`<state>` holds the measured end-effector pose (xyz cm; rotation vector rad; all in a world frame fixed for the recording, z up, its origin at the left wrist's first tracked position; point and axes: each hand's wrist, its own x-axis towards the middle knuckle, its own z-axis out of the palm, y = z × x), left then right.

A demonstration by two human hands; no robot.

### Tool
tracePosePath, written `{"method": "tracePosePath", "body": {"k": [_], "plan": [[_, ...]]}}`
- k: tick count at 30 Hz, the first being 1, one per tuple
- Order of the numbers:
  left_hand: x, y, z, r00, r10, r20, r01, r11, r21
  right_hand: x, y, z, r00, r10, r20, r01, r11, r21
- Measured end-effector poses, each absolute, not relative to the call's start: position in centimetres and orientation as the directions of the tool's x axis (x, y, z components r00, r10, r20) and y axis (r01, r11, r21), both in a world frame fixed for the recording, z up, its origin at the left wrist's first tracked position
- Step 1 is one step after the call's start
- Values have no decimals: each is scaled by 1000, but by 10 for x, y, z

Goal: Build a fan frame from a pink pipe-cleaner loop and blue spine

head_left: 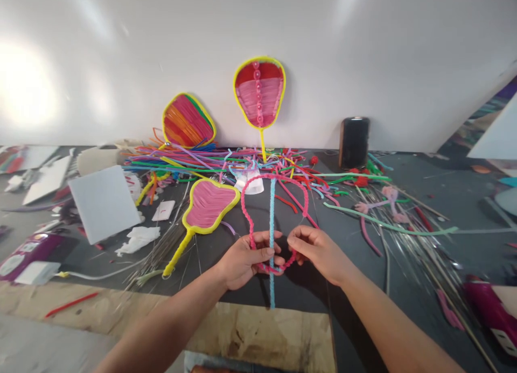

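Observation:
A frame of twisted pink pipe cleaner (246,211) is held up over the dark table, bent into a rounded, wavy loop. A straight light-blue twisted pipe cleaner (272,211) runs down its middle and sticks out below. My left hand (242,261) is closed on the blue stem and the loop's lower left side, thumb in front. With thumb and forefinger together, my right hand (317,250) pinches the loop's lower right side. Just above those fingertips the pink covering breaks off; the fingers partly hide the spot.
A yellow-rimmed pink fan (212,206) lies left of my hands. Two more fans, one pink-and-red (246,87) and one orange-and-pink (186,122), lean on the white board. Behind lies a pile of pipe cleaners (194,160). A phone (354,143) stands right; metal wires (420,249) lie nearer.

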<state>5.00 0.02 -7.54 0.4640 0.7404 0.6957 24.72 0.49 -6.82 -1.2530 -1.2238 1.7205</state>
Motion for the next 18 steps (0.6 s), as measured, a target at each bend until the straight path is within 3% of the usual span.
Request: {"method": "tracePosePath", "body": {"k": [5, 11, 18], "plan": [[48, 2, -72, 544, 704, -456, -370, 689, 623, 248, 5, -65, -316, 918, -238, 22, -244, -970], [49, -1, -68, 549, 641, -536, -195, 722, 663, 256, 8, -69, -210, 959, -192, 0, -196, -981], [49, 3, -75, 538, 677, -503, -255, 699, 668, 255, 15, -77, -56, 983, -173, -82, -177, -981]]}}
